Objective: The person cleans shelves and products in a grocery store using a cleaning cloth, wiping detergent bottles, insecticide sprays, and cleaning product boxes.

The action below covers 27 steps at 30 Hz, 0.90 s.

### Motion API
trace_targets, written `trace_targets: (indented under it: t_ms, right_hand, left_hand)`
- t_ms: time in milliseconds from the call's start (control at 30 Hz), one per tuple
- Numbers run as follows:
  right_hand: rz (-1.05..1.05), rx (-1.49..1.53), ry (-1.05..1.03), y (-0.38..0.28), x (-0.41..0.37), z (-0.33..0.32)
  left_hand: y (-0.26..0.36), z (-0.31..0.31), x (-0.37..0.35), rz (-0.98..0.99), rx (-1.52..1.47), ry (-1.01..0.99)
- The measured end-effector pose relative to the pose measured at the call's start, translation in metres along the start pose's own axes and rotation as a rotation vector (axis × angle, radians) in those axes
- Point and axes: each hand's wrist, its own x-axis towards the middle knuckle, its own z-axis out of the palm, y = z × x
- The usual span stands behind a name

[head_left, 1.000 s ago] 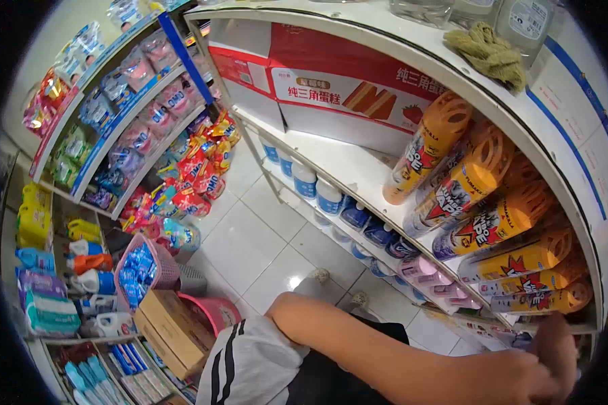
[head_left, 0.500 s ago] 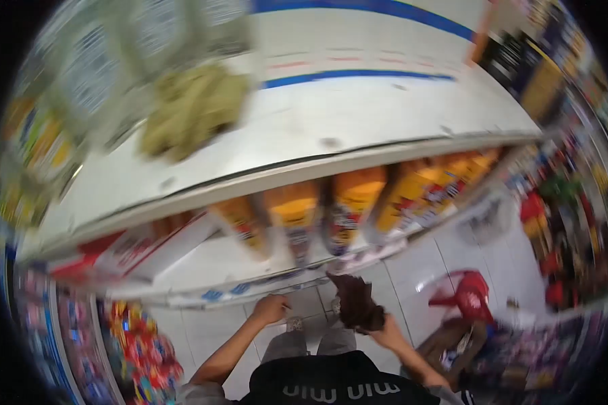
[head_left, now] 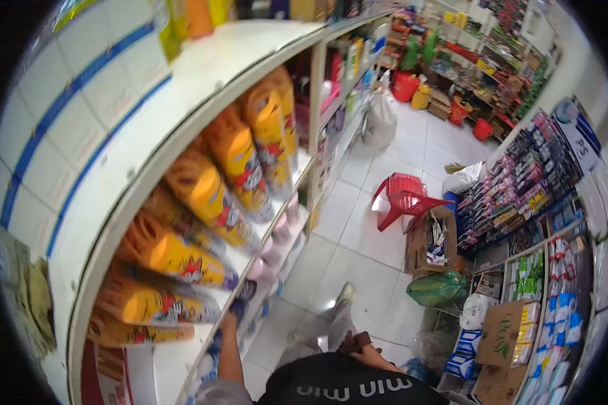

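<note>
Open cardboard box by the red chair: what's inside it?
The box holds jumbled slim items, mostly white and dark. The top ones cover whatever lies beneath, so the bottom cannot be seen.

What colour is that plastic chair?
The plastic chair is red, best seen in the head view.

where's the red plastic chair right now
In the head view, the red plastic chair is right of centre on the tiled floor, beside the open cardboard box.

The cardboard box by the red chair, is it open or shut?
Open. You can see white and dark things inside the cardboard box.
</note>
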Motion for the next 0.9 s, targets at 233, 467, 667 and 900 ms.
trace_targets:
  t_ms: [233,467,667,900]
  right_hand:
    - [-0.09,0.007,0.062,0.105,0.104,0.006]
    - [-0.036,-0.011,0.34,0.0,0.119,-0.1]
    - [-0.278,-0.204,-0.084,-0.118,0.118,-0.059]
    - [-1.204,-0.128,-0.253,-0.247,0.047,0.018]
  left_hand:
    - [-0.032,0.062,0.041,0.031,0.285,0.224]
    - [-0.052,0.037,-0.009,0.395,0.162,0.282]
    - [0.073,-0.08,-0.174,0.586,-0.227,0.843]
    - [0.128,-0.157,-0.228,0.505,-1.01,0.924]
